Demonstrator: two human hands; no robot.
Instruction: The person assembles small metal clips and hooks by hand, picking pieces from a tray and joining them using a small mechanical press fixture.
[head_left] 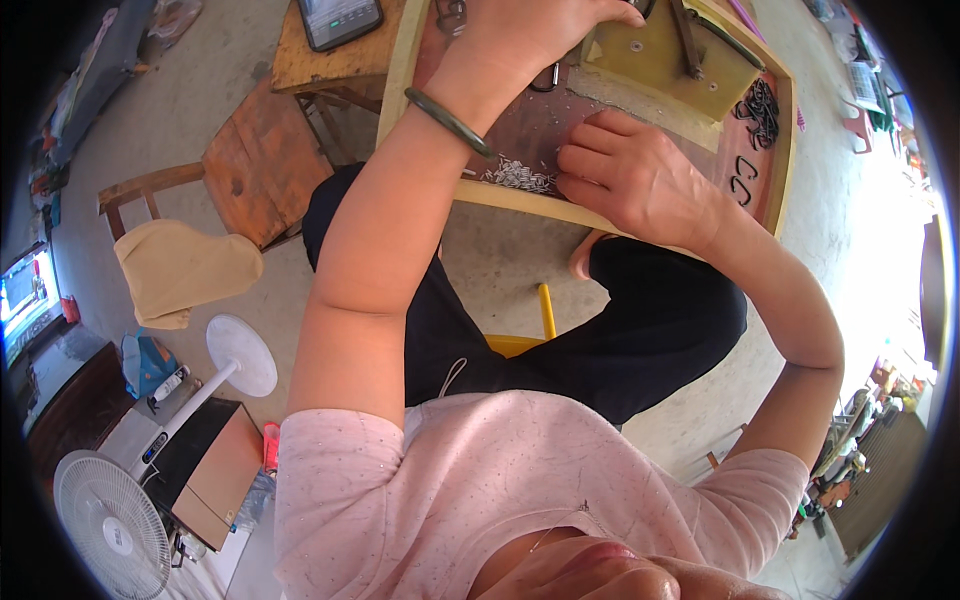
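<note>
My left hand [535,35], a dark green bangle [450,122] below its wrist, reaches to the upper edge beside a yellowish metal fixture [665,60]. Its thumb stretches toward the fixture; the other fingers are cut off or hidden. Low over a shallow wood-rimmed tray [580,213], my right hand [635,180] is closed with curled fingers. Whatever its fingertips may hold is hidden. Just left of them lies a pile of small silvery pins [520,175]. Two black C-shaped hooks [740,180] rest at the tray's right side, near a heap of black metal pieces [760,112].
A phone [340,20] lies on a wooden stool [290,65] left of the tray. Farther left stand a wooden chair [262,160] with a tan cushion [185,265] and a white fan [112,515]. A yellow seat leg [547,310] shows between my knees.
</note>
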